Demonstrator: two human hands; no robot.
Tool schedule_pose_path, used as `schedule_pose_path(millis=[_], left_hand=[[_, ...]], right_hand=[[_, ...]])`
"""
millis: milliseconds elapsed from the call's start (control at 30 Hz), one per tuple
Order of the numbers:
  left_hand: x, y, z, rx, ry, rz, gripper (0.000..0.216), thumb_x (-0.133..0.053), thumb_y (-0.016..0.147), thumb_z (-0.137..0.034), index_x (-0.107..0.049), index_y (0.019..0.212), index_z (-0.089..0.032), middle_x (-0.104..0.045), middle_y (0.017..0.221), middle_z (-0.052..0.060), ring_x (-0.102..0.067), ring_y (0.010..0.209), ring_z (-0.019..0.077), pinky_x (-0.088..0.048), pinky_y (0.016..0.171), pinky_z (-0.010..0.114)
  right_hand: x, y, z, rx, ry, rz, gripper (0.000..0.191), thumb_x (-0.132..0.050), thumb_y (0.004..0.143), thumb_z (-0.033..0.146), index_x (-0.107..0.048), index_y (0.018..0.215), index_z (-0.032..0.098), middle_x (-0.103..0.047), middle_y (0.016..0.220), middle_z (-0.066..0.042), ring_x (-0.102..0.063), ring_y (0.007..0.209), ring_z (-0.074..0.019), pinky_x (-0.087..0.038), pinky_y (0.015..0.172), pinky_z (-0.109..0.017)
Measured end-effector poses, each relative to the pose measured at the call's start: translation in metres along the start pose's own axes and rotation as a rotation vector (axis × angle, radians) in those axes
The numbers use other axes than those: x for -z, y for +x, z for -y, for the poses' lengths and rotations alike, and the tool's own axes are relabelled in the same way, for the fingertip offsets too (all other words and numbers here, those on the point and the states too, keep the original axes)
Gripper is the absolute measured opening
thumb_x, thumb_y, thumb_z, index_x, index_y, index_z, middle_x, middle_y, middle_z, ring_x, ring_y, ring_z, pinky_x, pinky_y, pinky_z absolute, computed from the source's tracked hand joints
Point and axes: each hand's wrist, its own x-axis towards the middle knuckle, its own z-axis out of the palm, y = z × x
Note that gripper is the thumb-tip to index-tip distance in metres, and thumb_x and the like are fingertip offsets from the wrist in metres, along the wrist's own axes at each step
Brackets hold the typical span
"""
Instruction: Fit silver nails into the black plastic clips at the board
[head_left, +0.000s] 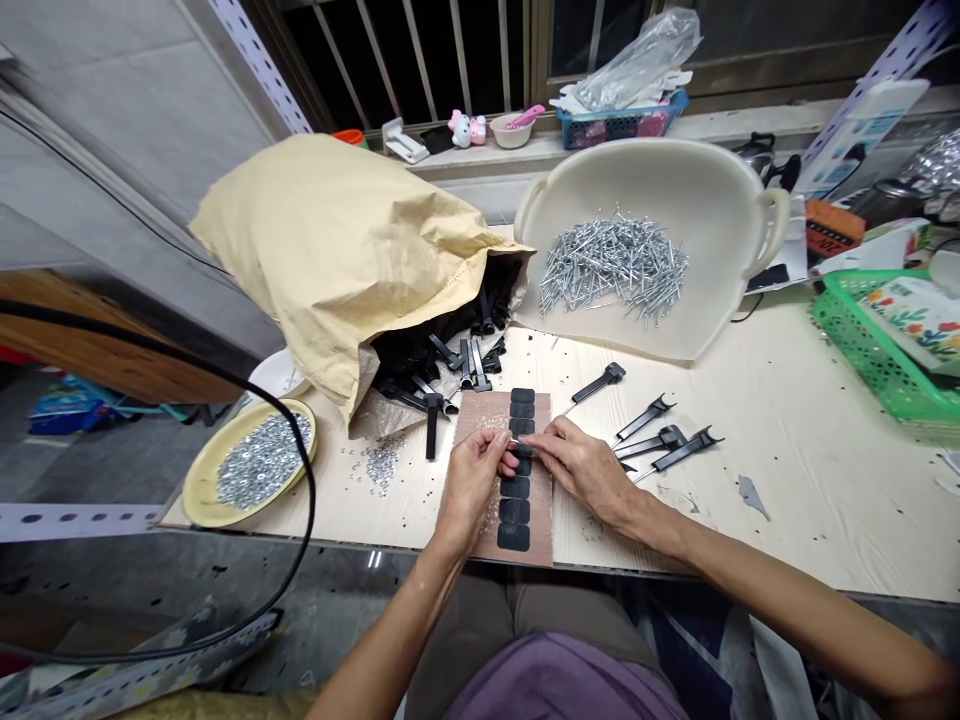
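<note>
My left hand (474, 480) and my right hand (589, 468) meet fingertip to fingertip above a brown board (541, 535). Both are closed in a pinch; a tiny light-coloured bit shows between them, too small to name. Under the fingers a column of black square pads (514, 512) runs down the board. Right of my right hand lie several black plastic pieces (681, 452), with thin metal pins sticking out of some. More black plastic parts (433, 420) spill from a tan paper sack (360, 240). Small shiny metal pieces (382, 462) are scattered left of the board.
A yellow bowl (196, 503) of small metal pieces stands at the table's left edge. Behind, a white basin (720, 200) holds a heap of metal pins (615, 265). A green basket (855, 370) sits far right. A black cable (309, 480) loops across the left foreground.
</note>
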Motion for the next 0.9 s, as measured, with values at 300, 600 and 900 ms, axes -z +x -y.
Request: schedule_pose_path(millis=[300, 600, 900], left_hand=[[-0.014, -0.003, -0.017, 0.151, -0.356, -0.029, 0.035, -0.078, 0.064, -0.036, -0.065, 0.083, -0.010, -0.064, 0.066, 0.001, -0.058, 0.056, 0.0075, -0.050, 0.057, 0.020], [-0.010, -0.002, -0.014, 0.166, -0.441, -0.020, 0.031, -0.079, 0.064, -0.031, -0.065, 0.080, -0.009, -0.065, 0.066, 0.001, -0.059, 0.055, 0.0066, -0.052, 0.057, 0.018], [-0.012, -0.005, -0.005, 0.008, -0.218, -0.091, 0.027, -0.070, 0.075, -0.035, -0.065, 0.087, -0.011, -0.066, 0.072, 0.002, -0.061, 0.061, 0.0077, -0.050, 0.063, 0.019]], right_hand=[[0.007, 0.003, 0.006, 0.000, -0.141, 0.003, 0.032, -0.036, 0.097, 0.024, -0.060, 0.118, 0.027, -0.051, 0.089, -0.003, -0.053, 0.072, -0.0104, -0.044, 0.059, -0.018], [0.005, 0.005, 0.006, -0.015, -0.149, 0.028, 0.032, -0.036, 0.097, 0.026, -0.059, 0.119, 0.029, -0.052, 0.089, -0.003, -0.053, 0.071, -0.0101, -0.042, 0.055, -0.018], [-0.002, 0.002, 0.005, -0.045, -0.168, -0.003, 0.028, -0.037, 0.097, 0.028, -0.059, 0.115, 0.027, -0.053, 0.088, -0.002, -0.055, 0.071, -0.0111, -0.041, 0.054, -0.020]])
